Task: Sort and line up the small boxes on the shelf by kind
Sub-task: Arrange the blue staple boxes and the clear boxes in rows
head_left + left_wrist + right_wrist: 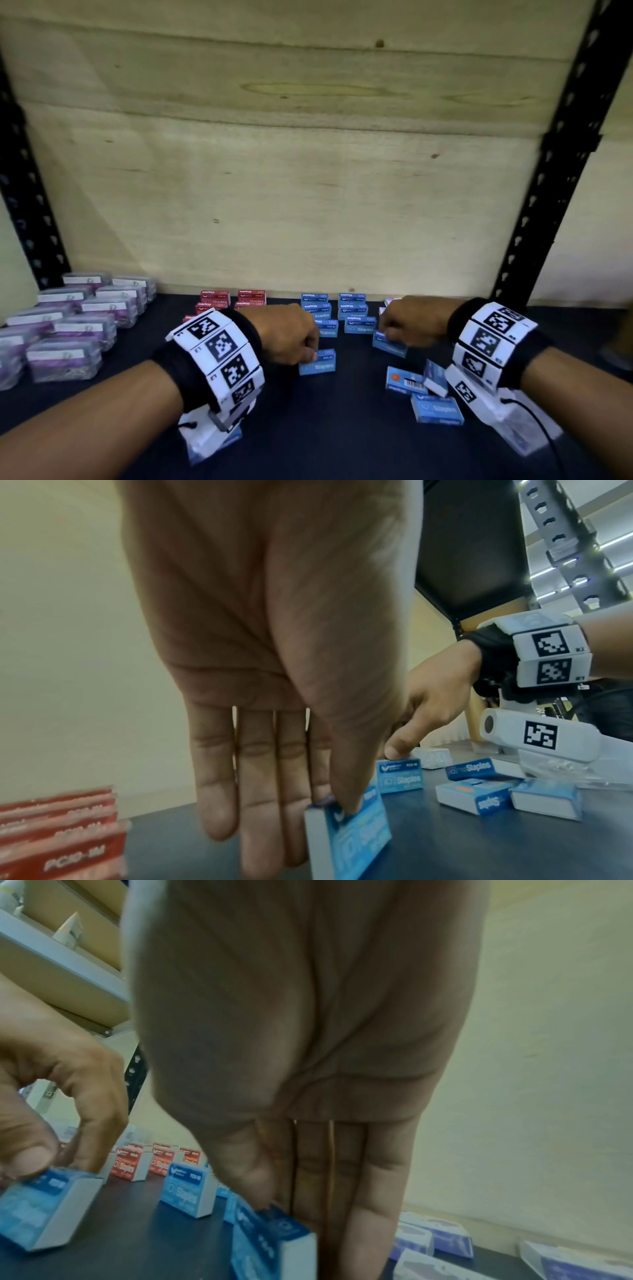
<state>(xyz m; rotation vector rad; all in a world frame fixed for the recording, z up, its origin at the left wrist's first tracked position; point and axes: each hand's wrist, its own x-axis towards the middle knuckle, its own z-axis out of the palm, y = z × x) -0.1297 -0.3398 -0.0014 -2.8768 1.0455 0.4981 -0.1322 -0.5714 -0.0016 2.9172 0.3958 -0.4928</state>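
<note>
My left hand [308, 354] pinches a blue staples box [317, 363] that stands on the dark shelf [325, 438]; in the left wrist view the thumb presses its front and the fingers [267, 804] lie behind the blue staples box [352, 840]. My right hand [386, 334] grips a second blue box [389, 345] from above, with the thumb on the front of this box [267, 1242]. Both boxes sit just in front of two rows of blue boxes [352, 310]. Red staples boxes [233, 298] stand in rows left of them.
Three loose blue boxes [424, 390] lie jumbled at the front right, by my right wrist. Clear boxes with purple labels [72, 325] fill the left of the shelf; similar clear boxes [435, 1234] lie at the right. Black slotted posts [555, 178] flank a plywood back wall.
</note>
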